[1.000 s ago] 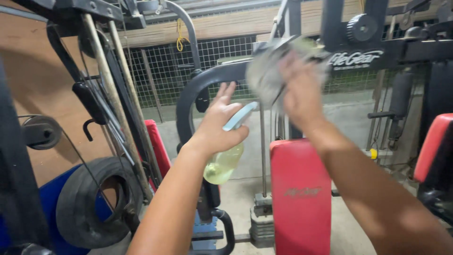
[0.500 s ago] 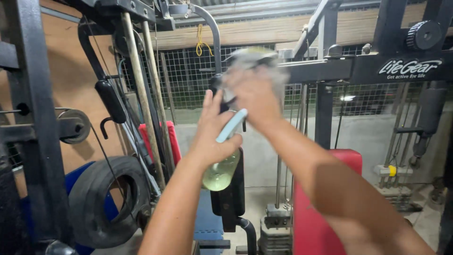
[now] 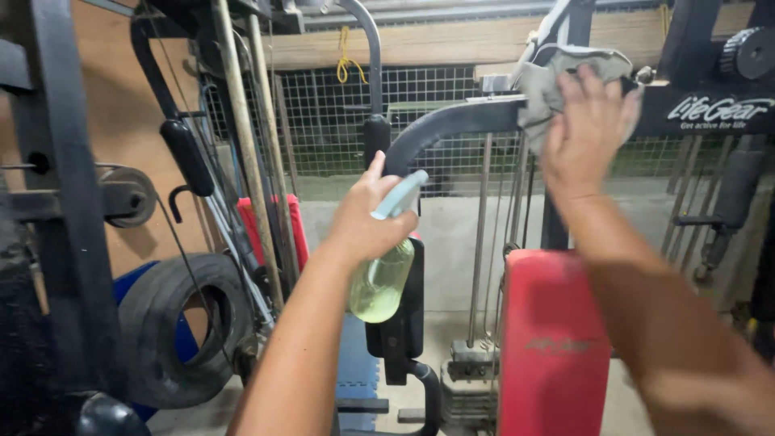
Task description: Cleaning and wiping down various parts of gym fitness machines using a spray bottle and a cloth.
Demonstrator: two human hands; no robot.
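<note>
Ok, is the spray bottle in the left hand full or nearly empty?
Partly full: the spray bottle in the left hand shows pale yellow liquid filling the visible lower part of its clear body; the hand hides the upper part.

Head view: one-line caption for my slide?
Right hand presses grey cloth on gym machine's black bar; left hand holds spray bottle.

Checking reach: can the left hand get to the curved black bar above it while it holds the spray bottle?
Probably yes. The left hand sits just below the curved black bar, with open air between them. But its fingers are wrapped around the spray bottle, so it could not grip the bar.
</note>
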